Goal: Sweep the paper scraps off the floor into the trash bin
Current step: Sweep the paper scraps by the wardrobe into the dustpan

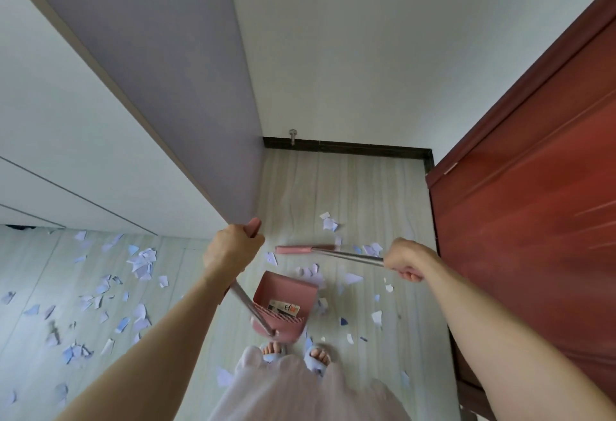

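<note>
— How's the light in here?

— Soft, even daylight, no hard shadows anywhere. The wall (366, 54) reads pale and flat, slightly greenish. Where the light comes from, I can't tell.

— Any glare?

— A dull sheen on the floor (383, 187), nothing burnt out. The door (533, 187) carries faint bright streaks on its lower panel.

— Sharpness?

— Fair in the middle. The scraps (143, 264) at far left smear into blur, and so does the door's lower right.

— Distortion?

— Strong. Wide lens: the cabinet (100, 120) edge splays outward, the door leans in, and both forearms stretch huge toward the bottom corners.
</note>
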Motion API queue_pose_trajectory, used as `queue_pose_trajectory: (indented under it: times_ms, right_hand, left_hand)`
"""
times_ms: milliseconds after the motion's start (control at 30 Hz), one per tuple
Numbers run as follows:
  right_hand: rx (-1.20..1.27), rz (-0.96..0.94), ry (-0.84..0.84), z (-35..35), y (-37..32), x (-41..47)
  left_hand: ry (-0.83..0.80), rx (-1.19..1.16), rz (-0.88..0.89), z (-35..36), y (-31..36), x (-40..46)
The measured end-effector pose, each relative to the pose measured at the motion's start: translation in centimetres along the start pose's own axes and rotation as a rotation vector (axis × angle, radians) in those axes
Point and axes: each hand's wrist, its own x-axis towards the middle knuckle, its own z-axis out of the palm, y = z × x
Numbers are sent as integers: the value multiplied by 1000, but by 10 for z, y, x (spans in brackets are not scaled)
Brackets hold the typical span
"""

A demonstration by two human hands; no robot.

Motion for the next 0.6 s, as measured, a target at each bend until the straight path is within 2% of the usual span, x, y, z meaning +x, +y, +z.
queue_pose_trajectory:
  times_ms: [167,333,467,600]
  right_hand:
    - [170,-28,30,5,-3,9]
    - [219,-45,114,22,-19,31]
    - [191,-37,113,32,-27,46]
    - [188,-56,7,46,-19,53]
  left_hand:
    - [-46,21,29,4,8,1]
    - [-76,-23,46,12,2,4]
    - [-6,-52,104,24,-6,8]
    - [85,-154,30,29,-15,12]
